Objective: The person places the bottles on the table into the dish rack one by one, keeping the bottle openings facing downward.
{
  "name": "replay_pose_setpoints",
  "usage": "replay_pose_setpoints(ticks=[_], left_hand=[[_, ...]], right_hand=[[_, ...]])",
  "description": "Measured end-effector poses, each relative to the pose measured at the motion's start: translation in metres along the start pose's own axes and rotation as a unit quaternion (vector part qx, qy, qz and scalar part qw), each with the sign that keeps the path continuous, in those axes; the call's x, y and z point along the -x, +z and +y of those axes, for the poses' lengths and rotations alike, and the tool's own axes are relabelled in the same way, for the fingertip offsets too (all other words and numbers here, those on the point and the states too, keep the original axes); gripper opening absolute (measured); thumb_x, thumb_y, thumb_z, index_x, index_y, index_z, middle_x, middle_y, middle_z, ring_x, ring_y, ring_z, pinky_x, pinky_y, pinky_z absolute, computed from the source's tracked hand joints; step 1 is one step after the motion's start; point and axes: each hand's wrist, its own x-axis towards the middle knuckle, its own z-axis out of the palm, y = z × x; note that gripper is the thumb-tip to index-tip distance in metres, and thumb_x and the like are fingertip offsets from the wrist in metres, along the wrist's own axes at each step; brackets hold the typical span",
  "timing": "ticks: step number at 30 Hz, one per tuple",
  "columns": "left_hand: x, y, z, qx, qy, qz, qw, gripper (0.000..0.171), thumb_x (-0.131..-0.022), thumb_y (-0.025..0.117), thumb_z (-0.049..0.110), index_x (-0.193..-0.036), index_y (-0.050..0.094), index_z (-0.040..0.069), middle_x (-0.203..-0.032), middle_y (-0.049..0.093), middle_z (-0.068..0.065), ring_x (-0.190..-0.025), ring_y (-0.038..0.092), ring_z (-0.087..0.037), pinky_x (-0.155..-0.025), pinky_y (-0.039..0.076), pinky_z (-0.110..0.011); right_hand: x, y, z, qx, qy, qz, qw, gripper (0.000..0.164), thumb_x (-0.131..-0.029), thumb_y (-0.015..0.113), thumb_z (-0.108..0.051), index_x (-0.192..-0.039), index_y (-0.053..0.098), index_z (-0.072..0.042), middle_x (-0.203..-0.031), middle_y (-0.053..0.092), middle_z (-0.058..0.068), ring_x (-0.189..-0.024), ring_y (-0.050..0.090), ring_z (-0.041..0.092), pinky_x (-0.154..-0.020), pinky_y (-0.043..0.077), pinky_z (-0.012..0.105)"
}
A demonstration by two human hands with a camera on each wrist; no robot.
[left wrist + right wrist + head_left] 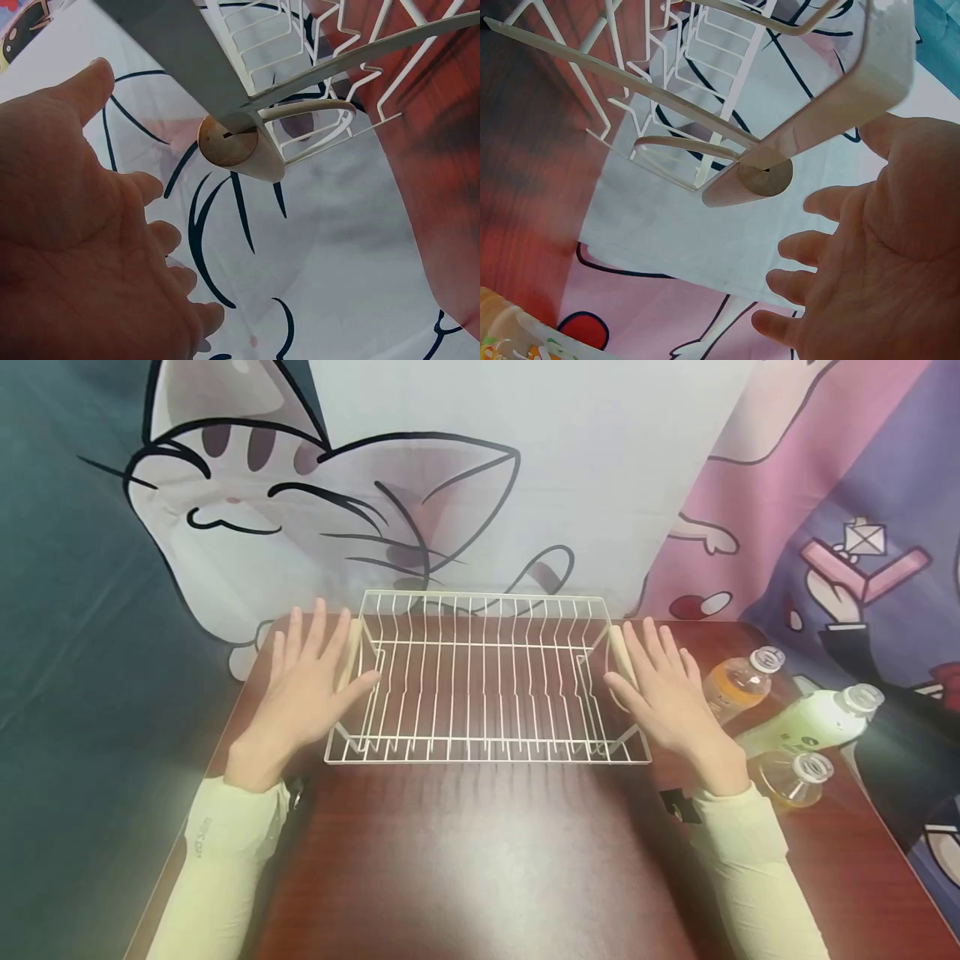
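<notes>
A white wire dish rack (pixel 487 740) stands on the brown table, with a pale rounded handle at each end. My left hand (pixel 303 685) is spread beside the left handle (pixel 349 656), fingers straight and thumb pointing inward over that end. On the other side my right hand (pixel 666 693) mirrors it, beside the right handle (pixel 622 656). In the left wrist view, a gap shows between the fingers and the handle's wooden round end (pixel 225 142). The right wrist view likewise shows the fingertips apart from the round handle end (pixel 765 178). Neither hand grips anything.
Three bottles stand right of my right hand: one with orange drink (pixel 738 681), a light green one (pixel 810 722) and a clear one with yellowish liquid (pixel 791 777). A printed cartoon-cat cloth (pixel 600 460) hangs behind the table (pixel 480 860).
</notes>
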Motion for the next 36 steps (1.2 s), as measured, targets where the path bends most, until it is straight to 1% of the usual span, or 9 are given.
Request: replay_pose_setpoints(ticks=[5,11,14,19,24,27,33,36], left_hand=[[0.0,0.0,-0.001,0.003,0.003,-0.002,1.0,0.098,-0.111,0.045,0.069,-0.179,-0.003,0.017,-0.182,-0.024,-0.011,-0.164,-0.031,-0.042,-0.13,-0.019,-0.067],[0.001,0.005,0.0,-0.008,0.008,-0.007,0.9999,0.102,-0.109,0.04,0.078,-0.179,-0.004,0.02,-0.181,-0.025,-0.009,-0.164,-0.031,-0.041,-0.13,-0.019,-0.067],[0.003,0.006,0.001,-0.005,0.011,-0.006,0.9999,0.102,-0.108,0.041,0.078,-0.179,-0.004,0.02,-0.181,-0.025,-0.009,-0.165,-0.031,-0.041,-0.13,-0.019,-0.066],[0.009,0.007,0.0,0.016,0.018,0.0,0.9997,0.101,-0.109,0.045,0.074,-0.18,-0.003,0.019,-0.182,-0.023,-0.01,-0.166,-0.027,-0.042,-0.131,-0.017,-0.067],[0.017,0.012,-0.003,0.044,0.026,0.005,0.9987,0.101,-0.11,0.049,0.07,-0.179,-0.006,0.021,-0.183,-0.019,-0.014,-0.167,-0.024,-0.043,-0.132,-0.016,-0.067],[0.023,0.014,-0.005,0.051,0.025,0.005,0.9984,0.101,-0.11,0.05,0.069,-0.179,-0.007,0.022,-0.184,-0.017,-0.015,-0.168,-0.023,-0.042,-0.132,-0.016,-0.065],[0.037,0.019,-0.007,0.067,0.025,0.005,0.9974,0.103,-0.111,0.053,0.064,-0.179,-0.003,0.013,-0.184,-0.012,-0.016,-0.169,-0.018,-0.041,-0.133,-0.013,-0.065],[0.045,0.023,-0.005,0.077,0.02,0.012,0.9968,0.104,-0.111,0.056,0.061,-0.178,-0.002,0.007,-0.185,-0.011,-0.015,-0.17,-0.016,-0.041,-0.134,-0.011,-0.064]], right_hand=[[0.001,-0.001,-0.002,0.002,0.001,0.001,1.0,0.085,-0.116,0.039,-0.059,-0.179,0.011,-0.01,-0.185,-0.002,0.021,-0.169,0.002,0.051,-0.131,0.003,0.075],[0.004,0.0,-0.004,0.003,0.004,-0.003,1.0,0.085,-0.116,0.04,-0.059,-0.18,0.008,-0.013,-0.185,-0.002,0.022,-0.17,-0.001,0.05,-0.13,0.003,0.075],[0.007,0.002,-0.004,0.004,0.005,-0.008,1.0,0.085,-0.116,0.041,-0.059,-0.18,0.006,-0.015,-0.185,-0.002,0.023,-0.17,-0.002,0.05,-0.13,0.004,0.076],[0.013,0.006,-0.004,-0.001,0.007,-0.007,1.0,0.085,-0.116,0.044,-0.057,-0.18,0.006,-0.015,-0.185,-0.003,0.021,-0.17,-0.002,0.05,-0.129,0.003,0.076],[0.021,0.008,-0.003,-0.007,0.008,-0.001,1.0,0.085,-0.116,0.046,-0.055,-0.18,0.009,-0.012,-0.184,0.001,0.023,-0.169,0.001,0.051,-0.129,0.004,0.077],[0.026,0.01,-0.003,-0.006,0.008,0.004,1.0,0.085,-0.116,0.047,-0.055,-0.179,0.011,-0.01,-0.184,0.002,0.024,-0.169,0.002,0.051,-0.129,0.005,0.077],[0.038,0.01,-0.004,-0.005,0.004,0.014,1.0,0.085,-0.115,0.049,-0.053,-0.179,0.012,-0.011,-0.184,0.003,0.024,-0.17,0.002,0.05,-0.129,0.005,0.077],[0.046,0.01,-0.006,-0.007,-0.002,0.023,1.0,0.085,-0.115,0.051,-0.051,-0.179,0.012,-0.011,-0.184,0.005,0.024,-0.17,0.003,0.05,-0.128,0.006,0.078]])
